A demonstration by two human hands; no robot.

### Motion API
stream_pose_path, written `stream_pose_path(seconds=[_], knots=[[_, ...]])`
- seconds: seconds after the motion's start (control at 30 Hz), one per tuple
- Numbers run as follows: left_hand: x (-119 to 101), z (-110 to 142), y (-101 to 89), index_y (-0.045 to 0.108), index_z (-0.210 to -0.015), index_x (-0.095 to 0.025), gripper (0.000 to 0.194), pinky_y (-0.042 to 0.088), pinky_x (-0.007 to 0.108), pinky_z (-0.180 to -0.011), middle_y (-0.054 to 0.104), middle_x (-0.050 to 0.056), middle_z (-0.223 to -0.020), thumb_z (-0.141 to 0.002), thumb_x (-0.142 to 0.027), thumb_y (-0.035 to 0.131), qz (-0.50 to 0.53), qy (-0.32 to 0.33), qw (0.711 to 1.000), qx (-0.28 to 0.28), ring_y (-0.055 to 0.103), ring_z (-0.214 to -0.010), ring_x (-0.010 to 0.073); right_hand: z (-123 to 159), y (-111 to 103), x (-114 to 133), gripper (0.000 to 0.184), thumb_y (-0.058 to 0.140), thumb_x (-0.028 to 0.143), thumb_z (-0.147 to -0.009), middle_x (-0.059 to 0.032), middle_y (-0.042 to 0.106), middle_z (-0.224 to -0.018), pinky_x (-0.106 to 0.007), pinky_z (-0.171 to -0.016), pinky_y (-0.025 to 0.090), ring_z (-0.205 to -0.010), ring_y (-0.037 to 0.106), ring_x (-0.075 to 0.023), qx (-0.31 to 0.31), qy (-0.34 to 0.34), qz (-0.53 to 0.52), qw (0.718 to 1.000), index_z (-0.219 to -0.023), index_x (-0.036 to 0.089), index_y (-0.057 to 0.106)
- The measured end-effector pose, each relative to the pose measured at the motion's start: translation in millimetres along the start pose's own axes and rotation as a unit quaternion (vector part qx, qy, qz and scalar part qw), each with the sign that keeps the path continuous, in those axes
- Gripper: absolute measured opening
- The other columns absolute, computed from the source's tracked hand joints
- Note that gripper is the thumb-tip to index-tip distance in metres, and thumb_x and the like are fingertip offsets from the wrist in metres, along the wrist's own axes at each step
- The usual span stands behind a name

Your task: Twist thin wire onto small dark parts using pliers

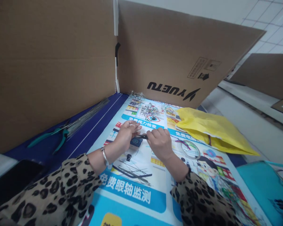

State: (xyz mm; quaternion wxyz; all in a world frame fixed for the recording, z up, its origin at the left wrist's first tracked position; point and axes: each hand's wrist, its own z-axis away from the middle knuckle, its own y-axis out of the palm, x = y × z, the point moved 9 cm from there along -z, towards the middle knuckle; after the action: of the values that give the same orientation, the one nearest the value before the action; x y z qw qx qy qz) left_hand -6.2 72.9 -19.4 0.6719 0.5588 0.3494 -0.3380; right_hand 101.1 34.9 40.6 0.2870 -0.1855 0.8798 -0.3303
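My left hand (126, 134) and my right hand (159, 142) meet over a printed poster (141, 188) on the table. Both are closed in a pinch on a small dark thin piece (141, 137) held between them; I cannot make out what it is. A silver bangle (105, 156) sits on my left wrist. Both sleeves are leopard print. Just under the hands lie a small dark square part (136, 142) and a little black piece (129, 156). Thin wires (132, 171) lie on the poster nearer to me.
Tall cardboard walls (52, 62) close off the left and back. Teal-handled pliers (54, 136) and a bundle of straight wires (89, 116) lie at left. Beyond the hands sits a pile of small wire pieces (152, 111). A yellow bag (214, 128), a tape roll (191, 149) and a teal bag (269, 188) are at right.
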Motion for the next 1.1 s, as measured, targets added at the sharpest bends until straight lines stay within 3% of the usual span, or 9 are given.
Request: stream_pose_path(seconds=[0.13, 0.43, 0.8, 1.1], knots=[[-2.2, 1.9, 3.5, 0.055, -0.098, -0.019, 0.023, 0.045, 0.029, -0.079, 0.057, 0.008, -0.113, -0.075, -0.022, 0.058, 0.014, 0.008, 1.0, 0.015, 0.056, -0.101, 0.0187, 1.5, 1.8, 0.7, 0.02, 0.045, 0.023, -0.085, -0.0031, 0.049, -0.065, -0.034, -0.065, 0.019, -0.069, 0.036, -0.0161, -0.001, -0.003, -0.008, 1.0, -0.07, 0.019, 0.056], [-7.1, 5.0, 13.6, 0.055, -0.098, -0.019, 0.018, 0.04, 0.028, -0.088, 0.054, 0.007, -0.118, -0.081, -0.024, 0.052, 0.038, 0.043, 0.996, 0.063, 0.052, -0.11, 0.0183, 1.0, -1.6, 3.1, 0.024, 0.043, 0.026, -0.087, -0.0026, 0.049, -0.063, -0.033, -0.064, 0.019, -0.069, 0.036, -0.0155, -0.014, -0.008, -0.025, 1.0, -0.068, 0.018, 0.056], [7.9, 12.5, 18.8, 0.056, -0.093, -0.017, 0.015, 0.042, 0.021, -0.076, 0.057, 0.006, -0.108, -0.079, -0.015, 0.051, 0.089, -0.029, 0.994, 0.054, 0.055, -0.102, 0.0152, 0.3, -6.2, -0.6, 0.02, 0.042, 0.02, -0.086, -0.0024, 0.048, -0.063, -0.033, -0.064, 0.019, -0.068, 0.036, -0.0156, -0.032, -0.006, 0.009, 0.999, -0.072, 0.019, 0.056], [13.1, 17.7, 21.5, 0.057, -0.088, -0.016, 0.013, 0.044, 0.022, -0.076, 0.062, 0.005, -0.092, -0.077, -0.012, 0.051, 0.096, -0.061, 0.993, 0.029, 0.059, -0.088, 0.0121, -1.3, -9.7, 3.6, 0.019, 0.042, 0.018, -0.087, -0.0017, 0.046, -0.06, -0.033, -0.063, 0.019, -0.066, 0.036, -0.015, -0.042, -0.021, 0.014, 0.999, -0.073, 0.019, 0.057]])
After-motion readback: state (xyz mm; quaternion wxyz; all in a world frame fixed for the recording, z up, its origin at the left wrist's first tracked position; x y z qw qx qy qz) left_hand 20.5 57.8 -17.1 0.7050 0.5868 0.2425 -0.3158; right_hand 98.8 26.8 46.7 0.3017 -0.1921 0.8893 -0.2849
